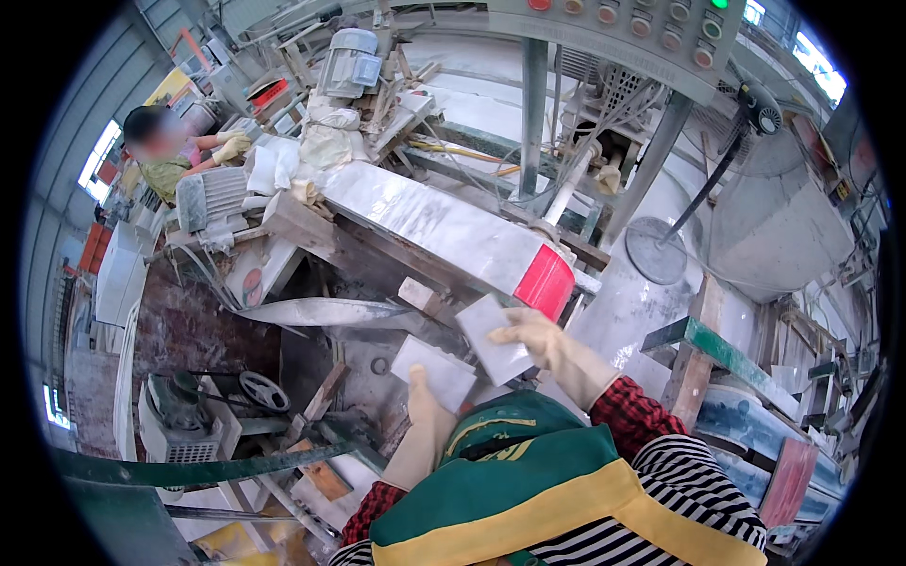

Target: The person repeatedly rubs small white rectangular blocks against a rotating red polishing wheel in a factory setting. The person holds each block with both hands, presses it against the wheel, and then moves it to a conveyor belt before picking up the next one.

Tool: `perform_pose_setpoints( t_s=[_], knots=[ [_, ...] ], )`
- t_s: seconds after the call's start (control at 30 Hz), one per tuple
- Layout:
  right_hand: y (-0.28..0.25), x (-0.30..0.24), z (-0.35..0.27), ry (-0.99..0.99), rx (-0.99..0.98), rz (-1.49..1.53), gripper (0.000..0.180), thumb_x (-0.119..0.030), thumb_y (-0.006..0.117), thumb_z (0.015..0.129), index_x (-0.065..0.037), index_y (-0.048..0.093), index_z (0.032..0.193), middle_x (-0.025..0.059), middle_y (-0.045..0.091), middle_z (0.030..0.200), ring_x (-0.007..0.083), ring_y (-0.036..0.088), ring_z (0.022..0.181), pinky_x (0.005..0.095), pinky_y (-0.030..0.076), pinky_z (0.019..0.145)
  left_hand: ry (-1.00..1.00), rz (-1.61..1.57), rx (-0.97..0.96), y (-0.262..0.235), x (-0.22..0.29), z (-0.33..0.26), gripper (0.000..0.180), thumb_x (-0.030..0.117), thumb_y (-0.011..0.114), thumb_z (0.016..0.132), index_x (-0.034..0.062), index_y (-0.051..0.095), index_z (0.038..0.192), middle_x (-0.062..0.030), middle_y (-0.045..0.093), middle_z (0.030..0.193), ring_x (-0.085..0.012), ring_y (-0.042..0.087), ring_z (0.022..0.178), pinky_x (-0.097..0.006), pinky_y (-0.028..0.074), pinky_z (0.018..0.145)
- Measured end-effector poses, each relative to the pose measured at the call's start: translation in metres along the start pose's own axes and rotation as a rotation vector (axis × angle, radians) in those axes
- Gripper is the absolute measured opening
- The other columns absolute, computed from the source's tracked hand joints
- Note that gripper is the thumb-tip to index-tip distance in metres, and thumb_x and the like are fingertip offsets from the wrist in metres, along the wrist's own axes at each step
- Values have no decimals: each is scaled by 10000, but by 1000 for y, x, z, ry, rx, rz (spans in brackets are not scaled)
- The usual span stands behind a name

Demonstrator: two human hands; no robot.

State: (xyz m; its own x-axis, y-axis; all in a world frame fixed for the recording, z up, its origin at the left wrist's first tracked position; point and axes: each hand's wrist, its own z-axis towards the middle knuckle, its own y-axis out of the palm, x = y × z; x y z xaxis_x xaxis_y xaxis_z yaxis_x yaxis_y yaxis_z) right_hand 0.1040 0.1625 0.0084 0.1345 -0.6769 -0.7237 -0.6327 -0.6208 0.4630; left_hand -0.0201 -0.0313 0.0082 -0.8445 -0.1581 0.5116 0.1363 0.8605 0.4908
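Note:
Cream-coloured work gloves cover both my hands. My left hand (427, 417) grips a small stack of flat white square tiles (438, 366), its thumb lying over the near edge. To its right, my right hand (552, 347) holds another flat white tile (490, 332) tilted up, with the fingers across its right side. The two lots of tiles are close together in front of my green apron (519, 439). How many tiles are in each hand cannot be made out.
Beyond my hands runs a long white machine cover (434, 222) with a red end (545, 280). A button panel (632, 42) hangs above. At right are a green bar (736, 363) and a round-based stand (658, 251); a motor (179, 406) sits lower left. Another person (170, 156) works far left.

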Motion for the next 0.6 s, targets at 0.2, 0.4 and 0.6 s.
perform_pose_setpoints(
  t_s=[0.2, 0.4, 0.6],
  knots=[
    [-70, 11, -15, -431, 205, 439, 286, -75, 717, 908, -23, 618, 1172, 82, 717, 1081, 220, 712, 963, 403, 594, 891, -54, -108, -88, -22, 4, 4, 520, 522, 416, 1028, 137, 555, 1350, -98, 627, 1315, -339, 608, 1190, -553, 465, 1017],
    [-116, 31, 4, -361, 553, 297, 249, -147, 652, 970, -53, 607, 1196, 57, 696, 1116, 190, 694, 985, 358, 572, 902, -119, 46, -41, -31, 4, 6, 539, 541, 431, 1024, 135, 552, 1357, -93, 616, 1323, -343, 601, 1197, -588, 467, 994],
    [-108, 16, 21, -376, 677, 250, 407, -128, 647, 956, -53, 546, 1343, 80, 653, 1259, 203, 657, 1095, 368, 545, 909, -120, -20, -71, -39, 1, 17, 516, 518, 445, 1030, 130, 558, 1352, -92, 617, 1313, -347, 596, 1203, -586, 466, 1007]
  ],
)
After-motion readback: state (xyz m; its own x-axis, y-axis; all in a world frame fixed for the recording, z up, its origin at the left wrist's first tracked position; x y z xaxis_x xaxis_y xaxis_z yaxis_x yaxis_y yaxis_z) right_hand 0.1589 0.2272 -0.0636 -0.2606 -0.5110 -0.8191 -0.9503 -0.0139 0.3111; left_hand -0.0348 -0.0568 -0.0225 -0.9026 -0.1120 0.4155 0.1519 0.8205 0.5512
